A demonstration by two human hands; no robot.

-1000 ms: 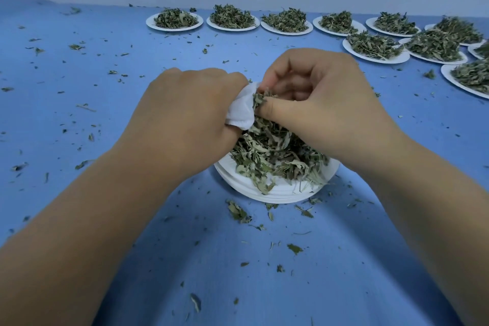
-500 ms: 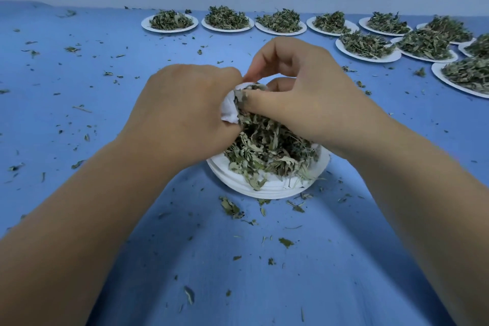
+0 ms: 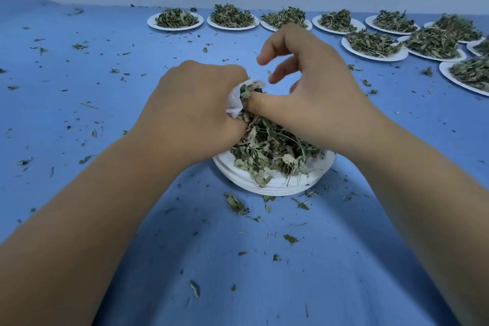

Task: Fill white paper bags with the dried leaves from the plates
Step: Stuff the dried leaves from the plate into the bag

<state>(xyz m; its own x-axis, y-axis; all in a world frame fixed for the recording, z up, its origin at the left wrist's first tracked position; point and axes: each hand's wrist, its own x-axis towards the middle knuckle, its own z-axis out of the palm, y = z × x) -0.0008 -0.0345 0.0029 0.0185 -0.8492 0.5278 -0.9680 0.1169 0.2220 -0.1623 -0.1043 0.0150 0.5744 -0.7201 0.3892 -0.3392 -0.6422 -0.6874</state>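
Observation:
A small white paper bag (image 3: 235,103) is gripped in my left hand (image 3: 195,111), held over the near white plate (image 3: 277,185). Only the bag's mouth shows, stuffed with dried leaves. A heap of dried green leaves (image 3: 270,148) fills the plate below both hands. My right hand (image 3: 315,92) is beside the bag, its thumb pressed onto the leaves at the bag's mouth. Its other fingers are lifted and spread apart.
Several white plates of dried leaves stand along the far edge of the blue table, from one at the left of the row (image 3: 175,21) to others at the far right (image 3: 375,46). Leaf crumbs (image 3: 236,204) lie scattered over the blue cloth around the near plate.
My right hand's fingers have uncurled and lifted apart, leaving just the thumb on the leaves in the bag's mouth. The left hand keeps its hold on the bag.

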